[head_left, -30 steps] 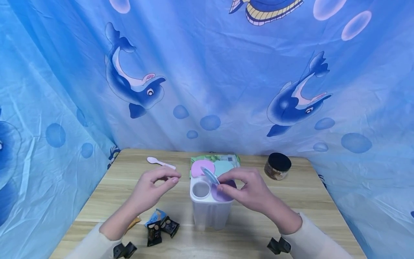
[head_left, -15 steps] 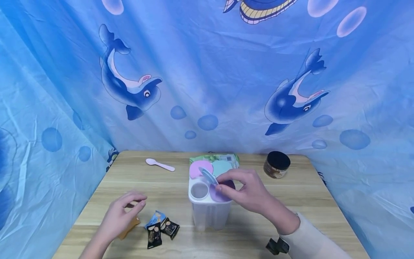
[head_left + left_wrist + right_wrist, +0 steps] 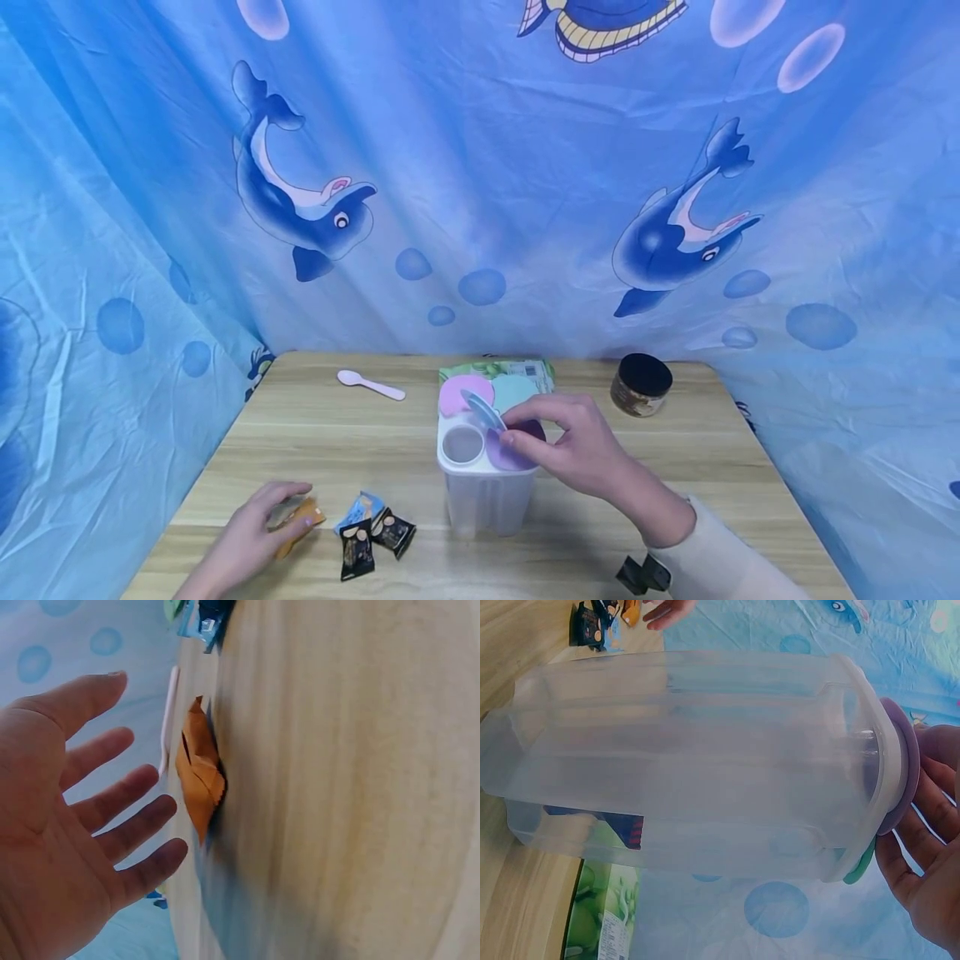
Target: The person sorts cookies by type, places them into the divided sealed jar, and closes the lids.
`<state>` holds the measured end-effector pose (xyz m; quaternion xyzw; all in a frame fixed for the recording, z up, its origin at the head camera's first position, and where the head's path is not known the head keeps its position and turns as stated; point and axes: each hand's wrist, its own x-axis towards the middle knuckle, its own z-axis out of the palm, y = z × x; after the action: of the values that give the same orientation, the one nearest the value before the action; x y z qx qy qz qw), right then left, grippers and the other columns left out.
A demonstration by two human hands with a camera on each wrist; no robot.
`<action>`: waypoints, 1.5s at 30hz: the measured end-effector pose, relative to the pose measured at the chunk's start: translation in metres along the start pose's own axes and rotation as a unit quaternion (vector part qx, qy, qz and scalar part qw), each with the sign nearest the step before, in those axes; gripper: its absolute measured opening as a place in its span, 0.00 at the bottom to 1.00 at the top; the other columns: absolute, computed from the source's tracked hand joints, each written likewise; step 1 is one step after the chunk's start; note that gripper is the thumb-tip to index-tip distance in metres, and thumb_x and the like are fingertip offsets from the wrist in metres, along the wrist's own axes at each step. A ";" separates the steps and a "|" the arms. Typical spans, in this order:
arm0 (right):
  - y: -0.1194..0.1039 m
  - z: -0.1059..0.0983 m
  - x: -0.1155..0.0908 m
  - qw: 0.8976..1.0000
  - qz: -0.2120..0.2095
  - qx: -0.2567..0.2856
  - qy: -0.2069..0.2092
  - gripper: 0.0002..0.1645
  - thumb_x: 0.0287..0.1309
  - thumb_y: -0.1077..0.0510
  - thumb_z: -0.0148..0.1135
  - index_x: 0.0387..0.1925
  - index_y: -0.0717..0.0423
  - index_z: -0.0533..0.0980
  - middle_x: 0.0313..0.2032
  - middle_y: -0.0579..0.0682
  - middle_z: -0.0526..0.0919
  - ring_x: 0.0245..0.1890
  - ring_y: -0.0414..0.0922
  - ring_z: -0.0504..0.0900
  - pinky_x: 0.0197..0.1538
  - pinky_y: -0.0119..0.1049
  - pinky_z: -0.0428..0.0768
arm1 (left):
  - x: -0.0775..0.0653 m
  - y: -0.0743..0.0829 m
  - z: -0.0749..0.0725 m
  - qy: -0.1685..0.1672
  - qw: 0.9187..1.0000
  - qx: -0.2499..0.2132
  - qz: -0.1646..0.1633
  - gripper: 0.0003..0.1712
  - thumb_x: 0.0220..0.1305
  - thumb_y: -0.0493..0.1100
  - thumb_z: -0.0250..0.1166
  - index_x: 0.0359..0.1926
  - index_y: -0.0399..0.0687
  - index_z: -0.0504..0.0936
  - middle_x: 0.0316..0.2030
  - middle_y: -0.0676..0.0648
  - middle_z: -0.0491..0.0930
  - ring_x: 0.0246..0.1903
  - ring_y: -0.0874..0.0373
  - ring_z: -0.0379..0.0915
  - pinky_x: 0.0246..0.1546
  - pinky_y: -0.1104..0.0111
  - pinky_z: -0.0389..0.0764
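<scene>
My left hand [image 3: 251,529] reaches to an orange wrapped snack packet [image 3: 300,523] on the table. In the left wrist view its fingers are spread, apart from the packet [image 3: 199,772]. With thumb and fingers, my right hand [image 3: 573,437] pinches a light blue lid [image 3: 483,408], tilted up over a translucent storage canister [image 3: 487,496]. One round opening [image 3: 462,444] at its front left is uncovered. Pink [image 3: 465,393], mint [image 3: 515,390] and purple [image 3: 510,450] lids cover the other sections. Something dark blue shows through the canister wall in the right wrist view.
Two black snack packets [image 3: 357,550] and a blue one [image 3: 360,511] lie left of the canister. Farther back are a pale pink spoon [image 3: 371,385], a green package [image 3: 536,371] behind the canister, and a black-lidded jar [image 3: 642,385] at right. A blue curtain [image 3: 480,208] hangs behind.
My left hand has moved from beside the canister down and left to the orange packet. The right hand keeps holding the blue lid in nearly the same place.
</scene>
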<state>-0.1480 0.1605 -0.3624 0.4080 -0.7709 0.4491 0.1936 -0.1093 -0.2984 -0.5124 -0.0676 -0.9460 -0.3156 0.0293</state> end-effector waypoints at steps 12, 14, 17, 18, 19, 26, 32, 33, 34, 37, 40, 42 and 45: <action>0.000 0.001 0.000 1.000 -0.001 0.003 0.000 0.09 0.58 0.61 0.75 0.40 0.47 0.88 0.31 0.39 0.88 0.29 0.34 0.81 0.32 0.31 0.81 | 0.003 -0.011 0.006 -0.064 0.997 0.032 -0.034 0.28 0.57 0.53 0.77 0.56 0.50 0.84 0.52 0.51 0.83 0.55 0.48 0.79 0.55 0.56 0.80; 0.000 0.001 0.000 1.000 0.000 0.003 0.000 0.09 0.58 0.61 0.75 0.40 0.47 0.88 0.31 0.39 0.87 0.29 0.34 0.81 0.32 0.31 0.81 | 0.004 -0.012 0.007 -0.063 0.997 0.039 -0.031 0.27 0.56 0.52 0.78 0.55 0.50 0.85 0.51 0.52 0.84 0.54 0.49 0.79 0.54 0.57 0.81; 0.000 0.001 0.000 1.000 0.002 0.004 0.000 0.08 0.58 0.61 0.75 0.40 0.47 0.88 0.31 0.39 0.87 0.29 0.34 0.81 0.32 0.31 0.81 | 0.005 -0.013 0.009 -0.061 0.996 0.051 -0.027 0.26 0.55 0.52 0.78 0.54 0.50 0.85 0.48 0.54 0.84 0.52 0.51 0.79 0.52 0.60 0.81; 0.000 0.001 0.000 1.000 0.002 0.004 0.000 0.08 0.58 0.61 0.75 0.40 0.47 0.88 0.31 0.39 0.87 0.29 0.34 0.81 0.32 0.30 0.81 | 0.005 -0.013 0.009 -0.060 0.996 0.054 -0.027 0.26 0.55 0.52 0.78 0.54 0.50 0.86 0.47 0.55 0.83 0.51 0.52 0.79 0.52 0.61 0.81; 0.000 0.001 0.000 1.000 0.002 0.004 0.000 0.08 0.59 0.61 0.75 0.40 0.47 0.88 0.31 0.39 0.87 0.29 0.34 0.81 0.32 0.31 0.81 | 0.006 -0.012 0.009 -0.058 0.996 0.057 -0.027 0.26 0.55 0.52 0.78 0.54 0.50 0.86 0.47 0.56 0.83 0.50 0.54 0.79 0.51 0.62 0.80; 0.000 0.000 -0.001 1.000 0.000 0.007 -0.002 0.08 0.59 0.61 0.75 0.40 0.48 0.88 0.31 0.39 0.88 0.29 0.34 0.81 0.31 0.31 0.81 | 0.007 -0.011 0.011 -0.056 0.996 0.062 -0.029 0.19 0.55 0.51 0.79 0.46 0.51 0.88 0.43 0.53 0.78 0.45 0.57 0.75 0.47 0.62 0.79; -0.001 0.000 0.000 1.000 -0.002 0.010 -0.003 0.08 0.59 0.61 0.74 0.40 0.48 0.88 0.31 0.39 0.88 0.29 0.34 0.81 0.31 0.31 0.81 | 0.013 -0.011 0.011 -0.071 0.994 0.052 -0.065 0.31 0.55 0.50 0.78 0.57 0.41 0.84 0.43 0.51 0.79 0.39 0.59 0.73 0.38 0.67 0.77; -0.001 0.000 0.000 1.000 -0.002 0.011 -0.003 0.08 0.59 0.61 0.74 0.40 0.48 0.88 0.31 0.39 0.88 0.29 0.34 0.81 0.31 0.31 0.81 | 0.014 -0.011 0.010 -0.077 0.994 0.047 -0.069 0.33 0.55 0.50 0.78 0.58 0.38 0.83 0.42 0.51 0.79 0.36 0.61 0.71 0.35 0.69 0.74; -0.001 0.000 0.001 1.000 -0.002 0.011 -0.004 0.08 0.59 0.61 0.74 0.40 0.48 0.88 0.31 0.39 0.88 0.29 0.34 0.81 0.31 0.31 0.81 | 0.014 -0.011 0.010 -0.081 0.993 0.044 -0.073 0.33 0.55 0.51 0.78 0.58 0.37 0.83 0.41 0.51 0.77 0.34 0.62 0.68 0.32 0.70 0.71; -0.001 0.000 0.001 1.000 -0.001 0.011 -0.004 0.08 0.59 0.60 0.74 0.41 0.48 0.88 0.31 0.39 0.88 0.29 0.34 0.81 0.32 0.32 0.81 | 0.015 -0.011 0.009 -0.080 0.993 0.041 -0.072 0.27 0.54 0.50 0.79 0.52 0.40 0.86 0.38 0.52 0.75 0.30 0.64 0.64 0.29 0.71 0.67; -0.002 0.000 0.001 1.000 0.000 0.010 -0.005 0.08 0.59 0.60 0.74 0.41 0.48 0.87 0.32 0.39 0.88 0.29 0.34 0.81 0.32 0.32 0.81 | 0.016 -0.011 0.007 -0.075 0.994 0.052 -0.065 0.17 0.54 0.50 0.79 0.42 0.48 0.87 0.38 0.52 0.75 0.30 0.64 0.64 0.30 0.71 0.68; -0.002 0.000 0.001 1.000 0.000 0.010 -0.006 0.08 0.59 0.60 0.74 0.41 0.49 0.88 0.32 0.39 0.88 0.29 0.34 0.81 0.32 0.32 0.81 | 0.017 -0.010 0.004 -0.072 0.993 0.059 -0.068 0.14 0.54 0.50 0.79 0.39 0.52 0.86 0.38 0.53 0.77 0.31 0.64 0.66 0.31 0.71 0.69; -0.002 0.000 0.001 1.000 0.001 0.011 -0.007 0.07 0.59 0.60 0.74 0.41 0.49 0.88 0.32 0.39 0.88 0.29 0.34 0.81 0.32 0.31 0.81 | 0.019 -0.007 -0.001 -0.065 0.993 0.060 -0.079 0.15 0.54 0.52 0.79 0.39 0.53 0.86 0.38 0.53 0.81 0.32 0.61 0.69 0.32 0.69 0.71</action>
<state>-0.1472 0.1595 -0.3611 0.4121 -0.7680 0.4547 0.1833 -0.1293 -0.3027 -0.5143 -0.0112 -0.9657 -0.2542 -0.0528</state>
